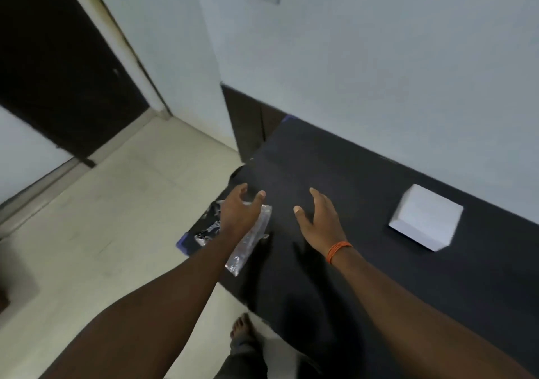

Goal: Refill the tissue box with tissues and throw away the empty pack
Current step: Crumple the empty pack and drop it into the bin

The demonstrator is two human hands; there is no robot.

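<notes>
A crinkly clear plastic pack (248, 240) lies on the dark matte table (364, 203) (white, boxy tissue box (425, 218) well right). Left hand (239, 210) spread above it, right hand (320, 218) open, empty.

A single head-worn wide-angle view looks forward and steeply down from standing height, tilted so the wall slants across the top. It stands near the counter's (364, 180) left end, taking in both forearms from the bottom edge, the floor (122, 203) at left and a dark door (58, 72) beyond, slightly blurred
</notes>
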